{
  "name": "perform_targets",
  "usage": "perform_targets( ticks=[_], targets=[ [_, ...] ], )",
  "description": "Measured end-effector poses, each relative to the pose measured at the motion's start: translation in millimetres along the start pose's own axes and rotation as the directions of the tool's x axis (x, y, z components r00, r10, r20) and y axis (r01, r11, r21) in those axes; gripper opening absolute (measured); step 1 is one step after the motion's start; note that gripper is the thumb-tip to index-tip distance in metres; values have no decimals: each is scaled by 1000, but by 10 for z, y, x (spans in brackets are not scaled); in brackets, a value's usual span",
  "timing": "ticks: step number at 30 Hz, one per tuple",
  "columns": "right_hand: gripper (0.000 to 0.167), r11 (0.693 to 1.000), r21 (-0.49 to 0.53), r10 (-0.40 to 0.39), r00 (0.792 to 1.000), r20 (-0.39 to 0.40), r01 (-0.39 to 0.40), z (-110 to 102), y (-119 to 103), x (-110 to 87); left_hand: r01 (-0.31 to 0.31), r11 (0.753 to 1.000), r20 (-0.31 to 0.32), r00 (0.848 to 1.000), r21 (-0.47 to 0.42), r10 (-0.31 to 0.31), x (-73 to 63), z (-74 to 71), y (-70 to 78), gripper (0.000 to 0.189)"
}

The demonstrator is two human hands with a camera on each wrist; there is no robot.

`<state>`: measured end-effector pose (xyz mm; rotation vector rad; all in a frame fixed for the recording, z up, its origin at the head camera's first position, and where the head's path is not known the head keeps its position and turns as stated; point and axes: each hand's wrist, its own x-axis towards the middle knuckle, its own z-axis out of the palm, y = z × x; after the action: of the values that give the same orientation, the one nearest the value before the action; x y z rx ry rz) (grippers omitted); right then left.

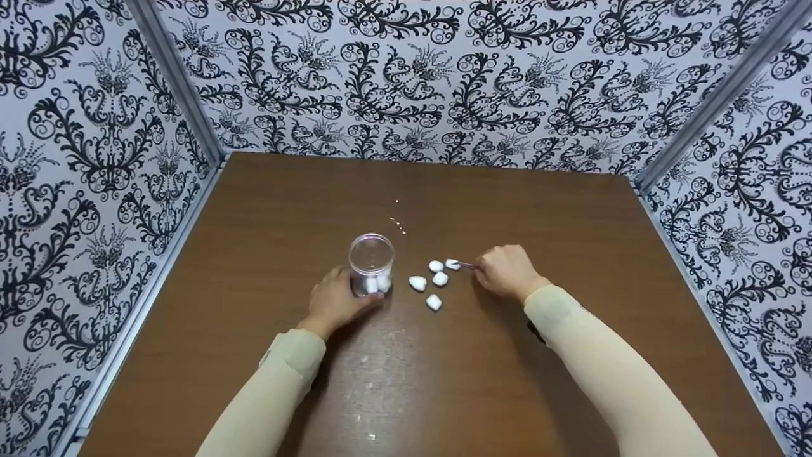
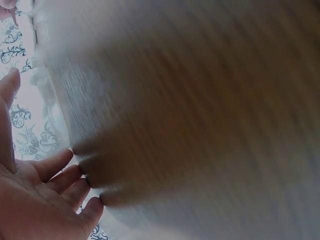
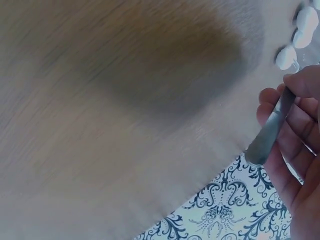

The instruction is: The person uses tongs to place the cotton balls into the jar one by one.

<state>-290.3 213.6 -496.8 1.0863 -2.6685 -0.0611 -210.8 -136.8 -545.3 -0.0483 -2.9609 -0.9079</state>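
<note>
In the head view my left hand (image 1: pixel 334 301) curves round the lower part of a clear jar (image 1: pixel 372 255), thumb at the front of its base. White cotton balls (image 1: pixel 383 283) lie in the bottom of the jar. My right hand (image 1: pixel 505 271) grips a slim metal utensil (image 1: pixel 466 264), whose tip meets a cotton ball (image 1: pixel 451 263). In the right wrist view the utensil's flat, rounded handle (image 3: pixel 267 136) sticks out behind the thumb and fingers; its working end is mostly hidden. More cotton balls (image 1: pixel 439 278) lie between the jar and the right hand.
Small pale specks (image 1: pixel 398 223) mark the brown tabletop (image 1: pixel 304 203) behind the jar. Patterned panels (image 1: pixel 406 82) close off the back and both sides, with metal posts (image 1: pixel 184 82) at the corners.
</note>
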Motion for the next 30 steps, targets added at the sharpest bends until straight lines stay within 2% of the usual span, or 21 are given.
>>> perform_targets(
  ticks=[8, 13, 17, 22, 30],
  targets=[
    [13, 1000, 19, 13, 1000, -16, -12, -65, 37, -7, -12, 1000, -2, 1000, -2, 12, 11, 2, -29, 85],
    [12, 999, 35, -13, 997, -81, 16, -120, 28, 6, -6, 1000, 6, 1000, 1, 6, 9, -1, -24, 85],
    [7, 998, 36, -42, 990, -135, 47, -195, -4, 42, 13, 1000, 36, 999, 12, -14, 9, -12, -11, 88],
    [5, 997, 27, -72, 980, -186, 78, -310, -84, 132, 24, 1000, 51, 998, 17, -25, 14, -14, -5, 88],
    [6, 990, 15, -130, 962, -240, 137, -531, -300, 363, 11, 1000, 26, 1000, 12, -11, 15, -4, 7, 86]
  ],
)
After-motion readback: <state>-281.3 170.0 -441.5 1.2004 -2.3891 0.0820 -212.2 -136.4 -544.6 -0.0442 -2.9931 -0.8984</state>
